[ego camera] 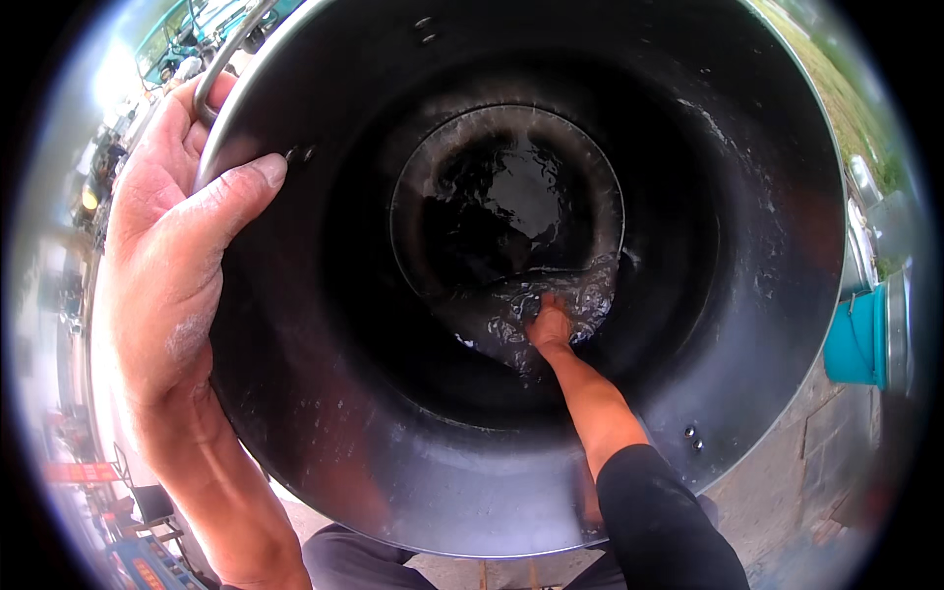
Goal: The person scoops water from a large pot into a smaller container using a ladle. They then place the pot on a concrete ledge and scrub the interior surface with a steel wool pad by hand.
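A large, deep metal pot (472, 509) fills most of the view, its mouth tilted towards me. My left hand (177, 192) grips the pot's upper left rim beside a bent metal handle (221, 66), thumb inside the wall and fingers outside. Pale residue marks the skin of this hand. My right hand (551, 322) reaches deep inside, at the edge of the water (523, 199) pooled at the bottom. The water around it is rippled and splashing. Its fingertips are partly hidden, so whether it holds anything cannot be told. Rivets show on the inner wall.
A teal bucket (855, 335) with a wire handle stands right of the pot, near other metal containers. Paving (774, 457) lies below right, grass (818, 74) at upper right. A dark chair (153, 504) and a blue crate-like object (151, 564) are at lower left.
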